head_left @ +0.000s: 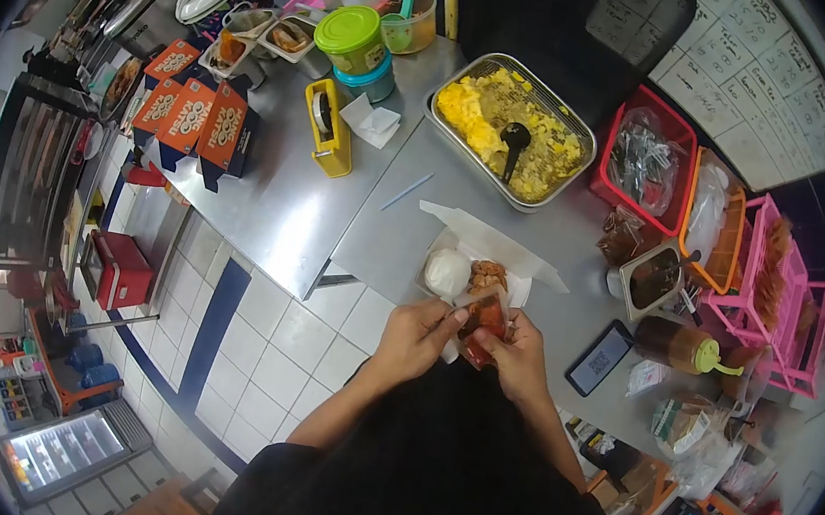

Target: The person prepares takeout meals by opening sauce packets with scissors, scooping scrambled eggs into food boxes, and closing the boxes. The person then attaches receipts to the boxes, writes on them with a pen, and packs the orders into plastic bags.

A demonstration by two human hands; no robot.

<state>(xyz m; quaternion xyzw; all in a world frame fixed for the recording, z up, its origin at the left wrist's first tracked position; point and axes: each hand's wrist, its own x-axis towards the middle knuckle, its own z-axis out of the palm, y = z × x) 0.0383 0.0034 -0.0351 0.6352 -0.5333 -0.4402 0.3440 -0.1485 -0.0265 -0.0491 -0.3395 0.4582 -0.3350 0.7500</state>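
Between my two hands is a small clear plastic packet of red sauce (488, 328). My left hand (416, 336) pinches its upper left edge with thumb and fingers. On the other side, my right hand (521, 357) grips it with the thumb pressed on the front. Just beyond the packet stands an open white paper food box (520, 291), its lid flap raised. Inside lie a smooth white mound of rice (447, 272) and some browned meat pieces (487, 275). My hands and the packet hide the near side of the box.
A metal tray of yellow scrambled egg (473, 113) with a black spoon (514, 148) sits behind the box. Left are a yellow tape dispenser (333, 134) and orange printed boxes (186, 118). A phone (600, 358), sauce bottle (675, 345) and red basket (682, 200) stand right.
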